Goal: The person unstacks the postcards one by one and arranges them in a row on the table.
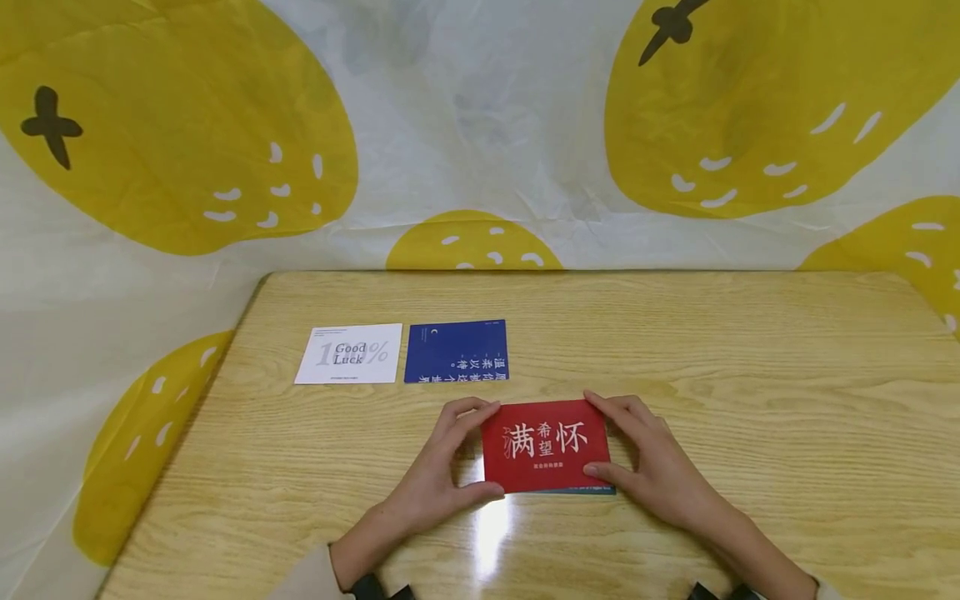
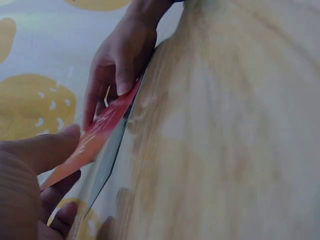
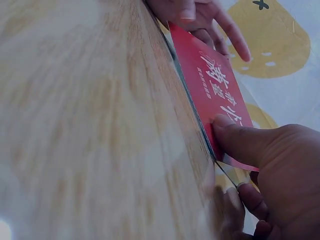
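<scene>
Two hands pinch a red card by its opposite ends.

The left hand (image 1: 435, 479) is parted only by the card, its index finger at the far left corner and thumb at the near one; the right hand (image 1: 667, 479) has its index finger at the far right corner and thumb on the face. The red card (image 1: 545, 446), white characters up, is held low over the table (image 1: 750, 358); a strip of a teal card (image 1: 588, 491) shows beneath its near edge, though I cannot tell whether they touch. Beyond, toward the left, lie a blue card (image 1: 456, 350) and, just beside it, a white card (image 1: 348, 354). A lemon-patterned cloth (image 1: 480, 125) hangs behind.
</scene>
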Available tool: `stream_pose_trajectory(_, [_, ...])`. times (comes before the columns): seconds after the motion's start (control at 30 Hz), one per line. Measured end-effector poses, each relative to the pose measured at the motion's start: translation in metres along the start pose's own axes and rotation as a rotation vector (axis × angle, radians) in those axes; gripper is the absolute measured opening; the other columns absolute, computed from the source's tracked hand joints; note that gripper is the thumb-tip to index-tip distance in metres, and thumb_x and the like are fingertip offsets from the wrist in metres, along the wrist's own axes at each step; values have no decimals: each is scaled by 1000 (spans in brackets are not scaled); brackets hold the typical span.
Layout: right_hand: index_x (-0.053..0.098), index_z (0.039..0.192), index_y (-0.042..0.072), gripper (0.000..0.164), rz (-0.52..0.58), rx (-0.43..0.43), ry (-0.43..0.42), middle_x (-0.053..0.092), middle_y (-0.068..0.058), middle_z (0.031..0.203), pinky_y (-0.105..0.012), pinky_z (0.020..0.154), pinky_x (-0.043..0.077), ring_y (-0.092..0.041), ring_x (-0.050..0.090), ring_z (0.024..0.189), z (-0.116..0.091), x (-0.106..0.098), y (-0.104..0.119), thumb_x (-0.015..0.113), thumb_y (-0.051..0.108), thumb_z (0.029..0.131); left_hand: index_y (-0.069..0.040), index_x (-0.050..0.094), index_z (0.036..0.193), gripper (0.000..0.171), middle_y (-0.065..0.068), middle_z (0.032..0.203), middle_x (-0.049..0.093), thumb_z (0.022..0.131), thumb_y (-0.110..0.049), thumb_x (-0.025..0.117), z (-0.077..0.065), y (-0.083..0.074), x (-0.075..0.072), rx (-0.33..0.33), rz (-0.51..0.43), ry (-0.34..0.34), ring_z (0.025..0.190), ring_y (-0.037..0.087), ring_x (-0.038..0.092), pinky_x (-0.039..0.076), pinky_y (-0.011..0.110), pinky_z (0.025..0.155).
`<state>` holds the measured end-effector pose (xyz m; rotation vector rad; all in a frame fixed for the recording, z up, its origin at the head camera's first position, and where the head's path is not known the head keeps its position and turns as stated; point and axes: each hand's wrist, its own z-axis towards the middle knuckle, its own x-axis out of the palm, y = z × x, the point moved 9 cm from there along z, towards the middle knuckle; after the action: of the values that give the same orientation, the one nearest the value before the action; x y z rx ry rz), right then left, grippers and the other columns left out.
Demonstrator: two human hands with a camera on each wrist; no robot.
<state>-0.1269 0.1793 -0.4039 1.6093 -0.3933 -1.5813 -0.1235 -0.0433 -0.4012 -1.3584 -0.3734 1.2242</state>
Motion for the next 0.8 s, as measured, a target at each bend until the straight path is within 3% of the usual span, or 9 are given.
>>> stream_pose_trajectory(0.13, [40,147,17,84,5,6,-6,48,8,115,-31,81,32,-9,44,97,0,-1,1,83,22,75,-10,39,144,77,9,131,44,78,-4,78,0,0,1,-49,-173,-52,87,20,59,48,27,71])
stream_pose_trajectory(0.27, [40,147,16,84,-4,11,-10,48,9,107,-27,76,34,-8,44,90,0,-1,0,82,21,75,-5,44,140,67,12,101,63,80,7,72,-1,4,1,-118,-207,-109,75,16,58,46,22,64])
stream_pose_trajectory(0.37, [39,147,16,83,-11,-2,-20,49,9,105,-26,73,34,-8,44,88,0,-3,1,81,21,76,-1,46,136,61,14,84,67,80,12,68,-1,7,0,-153,-235,-140,74,16,56,44,20,64])
stream_pose_trajectory(0.63, [39,147,13,80,-47,-101,-61,54,11,101,-25,75,26,-6,46,83,0,-8,9,80,17,78,-10,51,133,53,8,102,66,85,0,70,-2,8,-2,-169,-262,-160,76,14,57,44,19,67])
stream_pose_trajectory(0.8, [39,147,13,79,-45,-112,-62,54,11,101,-24,73,26,-6,45,82,0,-9,11,79,17,79,-10,51,134,53,10,112,60,85,-2,70,-2,9,-3,-165,-278,-176,78,15,59,46,19,67])
